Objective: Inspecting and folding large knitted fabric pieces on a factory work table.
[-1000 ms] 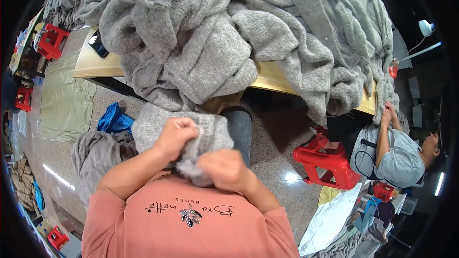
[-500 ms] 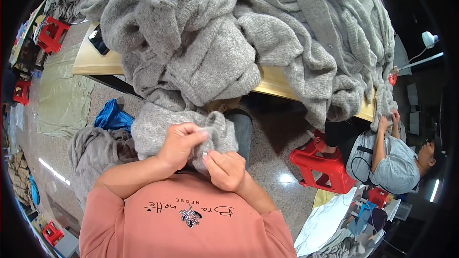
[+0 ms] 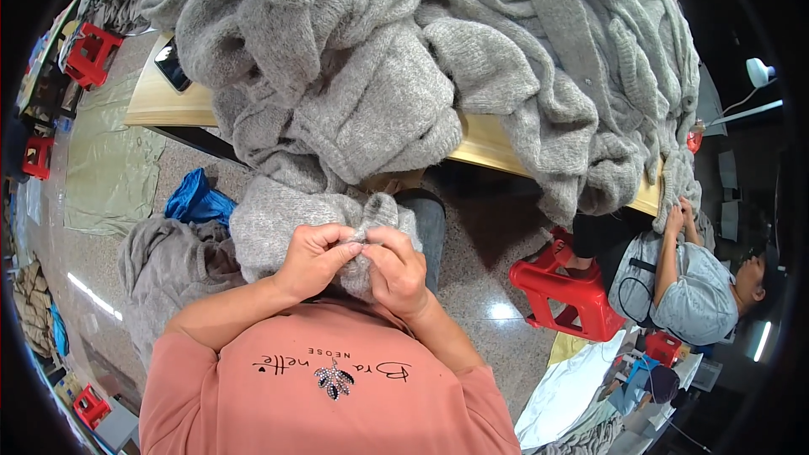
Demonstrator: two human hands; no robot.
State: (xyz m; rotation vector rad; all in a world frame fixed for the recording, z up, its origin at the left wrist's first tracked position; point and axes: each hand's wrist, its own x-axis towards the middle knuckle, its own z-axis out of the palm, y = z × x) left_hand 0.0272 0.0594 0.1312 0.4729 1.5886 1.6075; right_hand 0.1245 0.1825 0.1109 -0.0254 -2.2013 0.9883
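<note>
A grey fuzzy knit garment [image 3: 278, 221] lies bunched across my lap. At its near right part my left hand [image 3: 317, 263] is closed, thumb and fingers pinching the knit. My right hand [image 3: 399, 273] is closed in a pinch too, and its fingertips meet those of the left over the garment. Whatever sits between the right fingertips is too small and covered to make out. The garment reaches up toward a large heap of the same grey knitwear [image 3: 371, 93] on the wooden table [image 3: 185, 106] in front of me.
A phone [image 3: 172, 66] lies at the table's left edge. Left of my lap are a brownish-grey knit pile [image 3: 177, 265] and blue cloth [image 3: 199, 199]. At right stands a red stool [image 3: 566, 291]; beyond it a co-worker [image 3: 691, 282] handles the heap's hanging end.
My right hand has moved up, and its fingertips now meet my left fingertips. A small shiny spot at the right fingertips no longer shows. The left hand has barely shifted.
</note>
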